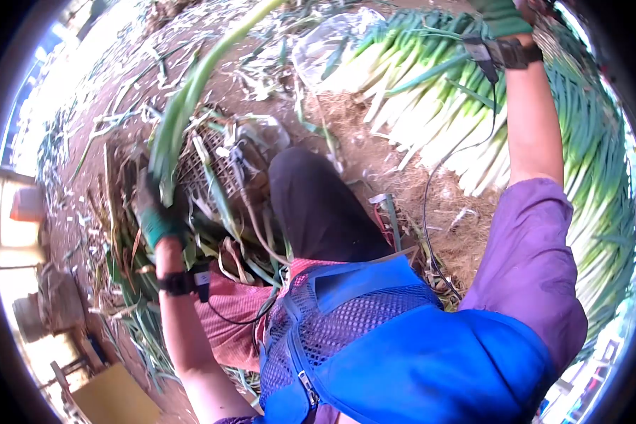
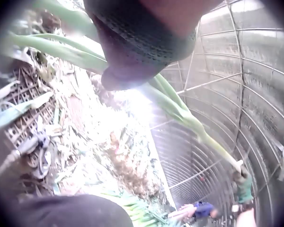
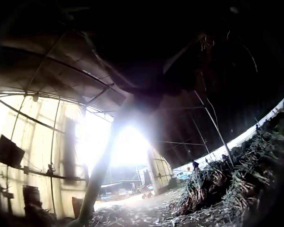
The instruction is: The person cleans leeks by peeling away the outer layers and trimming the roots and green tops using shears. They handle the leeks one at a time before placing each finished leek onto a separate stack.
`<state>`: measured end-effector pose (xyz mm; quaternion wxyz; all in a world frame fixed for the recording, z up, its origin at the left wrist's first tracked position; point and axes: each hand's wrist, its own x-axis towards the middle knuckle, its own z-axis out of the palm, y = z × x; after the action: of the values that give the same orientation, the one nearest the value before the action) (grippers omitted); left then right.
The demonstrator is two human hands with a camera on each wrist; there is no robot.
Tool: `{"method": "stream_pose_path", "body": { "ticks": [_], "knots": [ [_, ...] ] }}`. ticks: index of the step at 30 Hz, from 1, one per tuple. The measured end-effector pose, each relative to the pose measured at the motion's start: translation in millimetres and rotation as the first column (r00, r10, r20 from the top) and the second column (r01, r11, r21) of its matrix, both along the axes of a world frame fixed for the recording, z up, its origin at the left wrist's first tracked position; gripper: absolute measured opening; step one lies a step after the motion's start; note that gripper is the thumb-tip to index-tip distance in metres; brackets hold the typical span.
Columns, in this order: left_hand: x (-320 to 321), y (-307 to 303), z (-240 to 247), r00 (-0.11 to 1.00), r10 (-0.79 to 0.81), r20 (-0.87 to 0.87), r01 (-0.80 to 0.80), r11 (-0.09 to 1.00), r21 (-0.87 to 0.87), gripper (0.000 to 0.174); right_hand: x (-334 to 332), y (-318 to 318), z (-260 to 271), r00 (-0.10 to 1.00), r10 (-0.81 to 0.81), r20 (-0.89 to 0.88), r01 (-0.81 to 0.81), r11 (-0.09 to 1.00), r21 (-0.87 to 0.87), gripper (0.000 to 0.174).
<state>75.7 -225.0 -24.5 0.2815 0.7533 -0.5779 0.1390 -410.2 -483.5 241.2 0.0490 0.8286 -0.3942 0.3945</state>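
A long leek [image 1: 180, 116] runs from my left hand [image 1: 159, 212] up past the top edge of the head view. The left hand, in a dark green glove, grips its leafy part; in the left wrist view this hand [image 2: 137, 42] is curled round the leek [image 2: 175, 111]. At the leek's pale root end, my green-gloved right hand [image 2: 244, 187] pinches it. The head view cuts off part of the right hand [image 1: 502, 18], above the laid-out leeks. In the right wrist view the hand is very dark, with a pale stalk [image 3: 97, 182] below it.
Rows of leeks [image 1: 445, 106] lie on the ground at the right. A plastic crate [image 1: 201, 166] with leafy scraps around it stands beside my knee [image 1: 318, 205]. Cables run from both wrists. Trimmings litter the floor, and another person [image 2: 203, 210] appears far off.
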Motion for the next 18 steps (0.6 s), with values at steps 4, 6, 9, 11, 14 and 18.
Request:
{"method": "stream_pose_path", "body": {
  "ticks": [4, 6, 9, 11, 14, 18],
  "knots": [
    [51.1, 16.2, -14.8, 0.965, 0.028, -0.260, -0.042, 0.998, -0.048, 0.079, -171.2, -30.7, -71.5, 0.949, -0.312, 0.053, 0.316, 0.926, -0.205, 0.040],
    [57.7, 23.8, -27.1, 0.953, 0.084, -0.290, -0.071, 0.996, 0.054, 0.080, -225.3, -14.7, -123.2, 0.764, -0.620, 0.179, 0.585, 0.783, 0.213, 0.040],
    [65.0, 33.1, -75.4, 0.768, 0.081, -0.636, 0.012, 0.990, 0.140, 0.077, -288.8, 8.0, -247.9, 0.491, -0.833, 0.255, 0.656, 0.546, 0.522, 0.045],
    [68.0, 38.0, -124.7, 0.455, 0.106, -0.884, 0.003, 0.993, 0.121, 0.070, -297.3, 31.8, -315.1, 0.332, -0.941, -0.061, 0.781, 0.238, 0.577, 0.046],
    [26.2, 43.9, -116.0, 0.373, 0.342, -0.862, 0.120, 0.904, 0.410, 0.057, -321.6, 42.4, -398.0, 0.285, -0.899, -0.334, 0.800, 0.031, 0.599, 0.045],
    [-2.1, 53.1, -128.3, 0.227, 0.255, -0.940, 0.306, 0.898, 0.317, 0.045, -276.3, 47.4, -355.2, 0.273, -0.851, -0.449, 0.780, -0.077, 0.621, 0.039]
  ]
}}
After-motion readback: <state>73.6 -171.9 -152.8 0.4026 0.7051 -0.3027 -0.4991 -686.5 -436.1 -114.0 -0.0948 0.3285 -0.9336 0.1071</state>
